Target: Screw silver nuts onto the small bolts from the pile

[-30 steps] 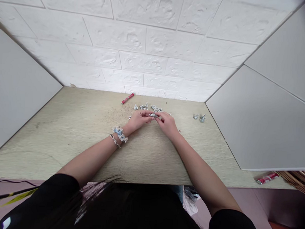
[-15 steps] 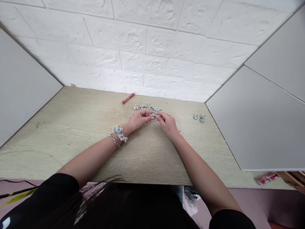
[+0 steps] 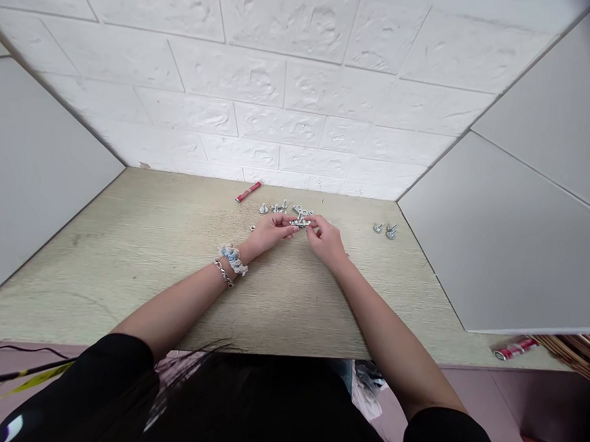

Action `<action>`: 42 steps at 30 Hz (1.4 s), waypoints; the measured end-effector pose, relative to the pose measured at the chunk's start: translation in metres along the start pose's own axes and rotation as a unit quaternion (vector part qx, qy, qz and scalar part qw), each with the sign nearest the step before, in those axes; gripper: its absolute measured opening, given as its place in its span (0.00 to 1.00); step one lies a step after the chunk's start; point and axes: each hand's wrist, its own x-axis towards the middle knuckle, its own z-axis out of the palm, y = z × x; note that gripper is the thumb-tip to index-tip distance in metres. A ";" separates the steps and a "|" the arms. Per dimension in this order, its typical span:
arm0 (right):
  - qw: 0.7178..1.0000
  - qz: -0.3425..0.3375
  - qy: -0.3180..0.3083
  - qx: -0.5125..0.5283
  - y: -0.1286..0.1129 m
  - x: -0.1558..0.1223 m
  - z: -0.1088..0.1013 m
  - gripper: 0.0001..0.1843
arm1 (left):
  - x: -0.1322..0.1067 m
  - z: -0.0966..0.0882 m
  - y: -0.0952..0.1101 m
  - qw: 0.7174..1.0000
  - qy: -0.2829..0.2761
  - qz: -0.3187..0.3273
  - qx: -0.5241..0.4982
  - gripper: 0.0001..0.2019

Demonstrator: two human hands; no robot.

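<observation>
Both my hands meet over the middle of a pale wooden table [image 3: 143, 261]. My left hand [image 3: 270, 232] and my right hand [image 3: 326, 238] each pinch one end of a small silver bolt [image 3: 299, 223] held just above the tabletop. Fingers of both hands are closed around it. Just behind my hands lies a loose group of several silver bolts and nuts [image 3: 278, 208]. My left wrist wears a chain bracelet and a blue-white scrunchie [image 3: 232, 257].
A red tube [image 3: 248, 191] lies near the back wall. A few more bolts [image 3: 387, 230] sit at the right by the grey side panel [image 3: 497, 241]. Another red tube [image 3: 516, 348] lies at the table's front right corner beside a wicker basket [image 3: 575, 350].
My fingers have shifted slightly on the small bolt; the hands stay in the same place. The camera tilted a little.
</observation>
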 end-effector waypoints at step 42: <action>0.997 -0.066 -0.006 -0.031 0.003 0.002 0.001 0.14 | 0.001 0.002 -0.002 0.999 0.007 -0.023 -0.021 0.21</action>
